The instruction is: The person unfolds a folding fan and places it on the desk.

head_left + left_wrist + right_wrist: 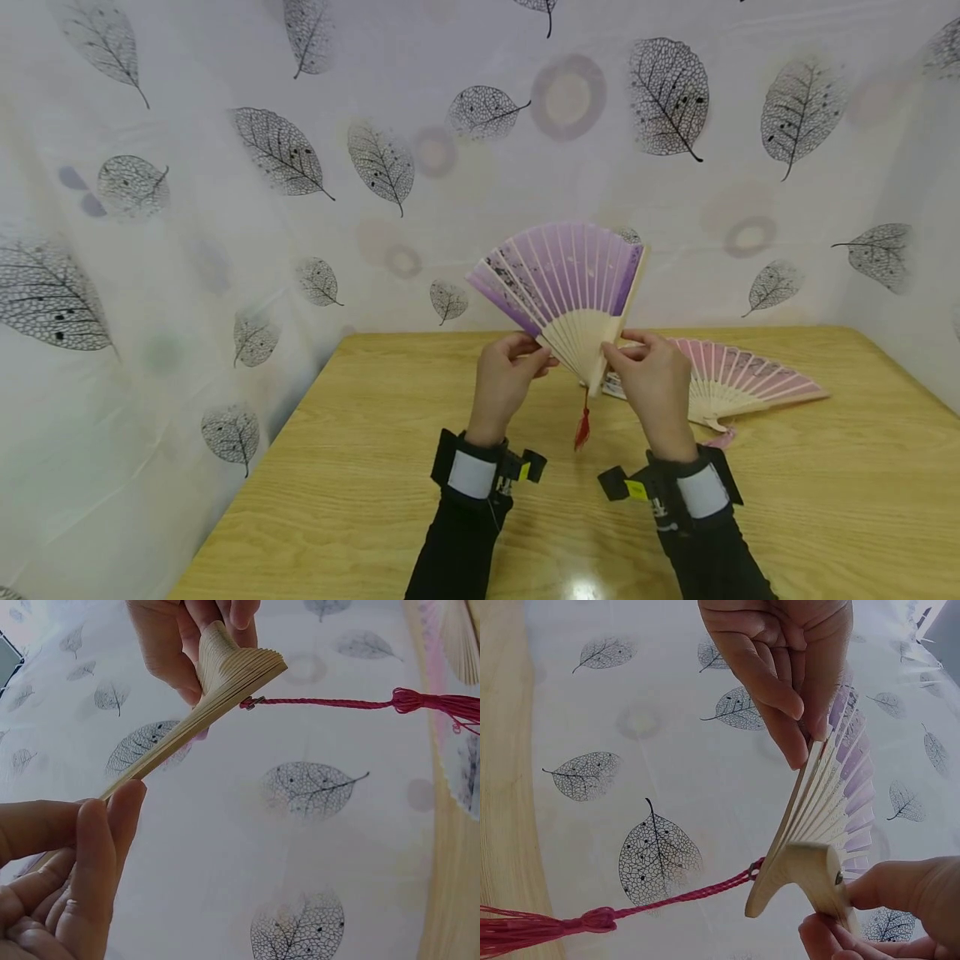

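Note:
Spread open above the table is a purple folding fan (573, 275) with pale wooden ribs. My left hand (506, 375) pinches its left outer rib between thumb and fingers. On the other side, my right hand (652, 379) pinches the right outer rib low down, near the pivot. A red tassel (582, 429) hangs from the pivot end; in the right wrist view its cord (697, 892) runs off to the left. The left wrist view shows the stacked rib ends (240, 671) edge-on between both hands.
A pink folding fan (750, 375) lies spread on the wooden table (337, 500) behind and right of my right hand, with a pink tassel (720, 437) by its pivot. A pale curtain printed with leaves (405, 275) stands behind the table and along its left side.

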The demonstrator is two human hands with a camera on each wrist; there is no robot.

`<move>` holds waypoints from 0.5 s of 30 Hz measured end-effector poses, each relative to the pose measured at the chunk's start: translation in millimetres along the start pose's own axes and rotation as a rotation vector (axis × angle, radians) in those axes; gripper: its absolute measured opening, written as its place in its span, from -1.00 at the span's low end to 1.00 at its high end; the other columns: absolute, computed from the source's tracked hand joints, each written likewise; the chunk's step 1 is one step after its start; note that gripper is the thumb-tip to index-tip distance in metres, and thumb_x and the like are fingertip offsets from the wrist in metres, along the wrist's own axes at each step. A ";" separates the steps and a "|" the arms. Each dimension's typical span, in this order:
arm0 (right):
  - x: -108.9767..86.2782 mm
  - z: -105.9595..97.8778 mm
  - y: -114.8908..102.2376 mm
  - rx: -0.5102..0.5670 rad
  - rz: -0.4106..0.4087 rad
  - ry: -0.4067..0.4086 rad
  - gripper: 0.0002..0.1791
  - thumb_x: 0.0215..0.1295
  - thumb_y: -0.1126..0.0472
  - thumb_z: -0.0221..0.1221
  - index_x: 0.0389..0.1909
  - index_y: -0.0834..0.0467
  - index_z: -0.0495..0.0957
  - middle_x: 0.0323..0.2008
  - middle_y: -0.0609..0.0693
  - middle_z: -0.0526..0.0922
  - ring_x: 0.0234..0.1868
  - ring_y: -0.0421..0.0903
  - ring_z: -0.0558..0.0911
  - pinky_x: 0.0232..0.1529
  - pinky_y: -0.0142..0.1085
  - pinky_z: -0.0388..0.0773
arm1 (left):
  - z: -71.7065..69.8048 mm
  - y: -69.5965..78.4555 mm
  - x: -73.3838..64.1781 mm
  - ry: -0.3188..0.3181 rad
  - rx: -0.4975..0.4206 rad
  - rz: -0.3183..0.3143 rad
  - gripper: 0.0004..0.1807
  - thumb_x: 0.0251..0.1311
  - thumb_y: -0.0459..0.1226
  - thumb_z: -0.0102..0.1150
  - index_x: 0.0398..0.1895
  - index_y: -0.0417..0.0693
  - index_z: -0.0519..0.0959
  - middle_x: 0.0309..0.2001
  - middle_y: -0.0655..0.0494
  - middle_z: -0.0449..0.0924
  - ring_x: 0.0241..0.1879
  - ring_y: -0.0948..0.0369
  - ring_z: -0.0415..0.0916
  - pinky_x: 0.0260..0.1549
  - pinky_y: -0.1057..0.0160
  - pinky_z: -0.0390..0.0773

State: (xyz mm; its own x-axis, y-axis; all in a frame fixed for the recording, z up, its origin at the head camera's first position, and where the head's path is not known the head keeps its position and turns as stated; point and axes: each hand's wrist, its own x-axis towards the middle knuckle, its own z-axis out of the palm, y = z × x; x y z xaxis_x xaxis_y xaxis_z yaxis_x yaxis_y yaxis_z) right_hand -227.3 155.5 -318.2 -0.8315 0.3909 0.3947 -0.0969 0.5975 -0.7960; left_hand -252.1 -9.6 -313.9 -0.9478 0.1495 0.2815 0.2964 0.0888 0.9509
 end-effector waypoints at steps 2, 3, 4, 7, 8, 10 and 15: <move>0.5 -0.5 0.1 0.004 0.012 -0.004 -0.59 0.15 0.12 0.22 -0.06 0.31 0.56 -0.36 0.23 0.70 -0.44 0.08 0.67 -0.66 -0.47 0.39 | 0.3 0.4 -0.1 0.002 0.001 0.001 -0.78 0.18 -0.38 0.13 -0.13 -0.31 0.58 -0.22 -0.20 0.64 -0.28 0.09 0.66 -0.30 0.34 0.66; 0.8 -0.7 0.2 0.006 0.018 -0.005 -0.59 0.15 0.12 0.22 -0.06 0.30 0.56 -0.36 0.23 0.70 -0.46 0.05 0.67 -0.67 -0.47 0.39 | 0.5 0.5 0.1 0.003 0.001 0.002 -0.78 0.18 -0.38 0.13 -0.13 -0.31 0.58 -0.22 -0.19 0.64 -0.28 0.09 0.66 -0.30 0.34 0.66; 1.0 -1.0 0.3 0.008 0.023 -0.007 -0.59 0.15 0.11 0.22 -0.05 0.30 0.56 -0.36 0.22 0.70 -0.48 0.01 0.66 -0.67 -0.47 0.39 | 0.6 0.3 0.2 0.005 0.001 0.003 -0.78 0.18 -0.39 0.13 -0.13 -0.31 0.58 -0.22 -0.19 0.64 -0.28 0.09 0.66 -0.30 0.34 0.66; 1.4 -1.5 0.3 0.018 0.043 -0.009 -0.58 0.15 0.10 0.23 -0.05 0.29 0.56 -0.36 0.20 0.71 -0.57 -0.19 0.61 -0.68 -0.47 0.39 | 0.8 -0.2 0.6 0.018 -0.012 0.017 -0.78 0.18 -0.39 0.13 -0.12 -0.32 0.57 -0.22 -0.21 0.63 -0.28 0.08 0.66 -0.31 0.34 0.66; 1.4 -1.6 0.3 0.023 0.050 -0.008 -0.58 0.15 0.09 0.23 -0.05 0.29 0.56 -0.36 0.19 0.71 -0.58 -0.27 0.58 -0.68 -0.48 0.39 | 0.8 -0.3 0.7 0.023 -0.016 0.022 -0.77 0.18 -0.39 0.12 -0.12 -0.33 0.57 -0.22 -0.21 0.63 -0.28 0.07 0.66 -0.31 0.35 0.66; 1.4 -1.6 -0.2 0.036 0.056 0.000 -0.58 0.14 0.09 0.23 -0.06 0.29 0.56 -0.35 0.18 0.71 -0.59 -0.39 0.52 -0.67 -0.50 0.39 | 0.8 -0.5 0.9 0.035 -0.025 0.024 -0.77 0.18 -0.40 0.13 -0.12 -0.34 0.56 -0.22 -0.22 0.63 -0.28 0.07 0.66 -0.32 0.35 0.66; 0.1 -0.6 -1.9 0.081 0.052 0.023 -0.59 0.13 0.09 0.24 -0.08 0.29 0.57 -0.36 0.20 0.71 -0.62 -0.49 0.47 -0.67 -0.54 0.39 | 0.9 -1.1 1.5 0.072 -0.043 0.015 -0.77 0.18 -0.39 0.13 -0.12 -0.35 0.56 -0.21 -0.23 0.63 -0.28 0.05 0.66 -0.32 0.37 0.66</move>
State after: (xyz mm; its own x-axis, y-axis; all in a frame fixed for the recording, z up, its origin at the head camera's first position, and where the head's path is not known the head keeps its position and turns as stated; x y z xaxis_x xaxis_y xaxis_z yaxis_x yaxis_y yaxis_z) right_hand -226.8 154.8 -316.4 -0.8237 0.4367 0.3617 -0.0987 0.5177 -0.8498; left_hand -253.7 -8.5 -314.7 -0.9496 0.0796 0.3031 0.3071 0.0445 0.9506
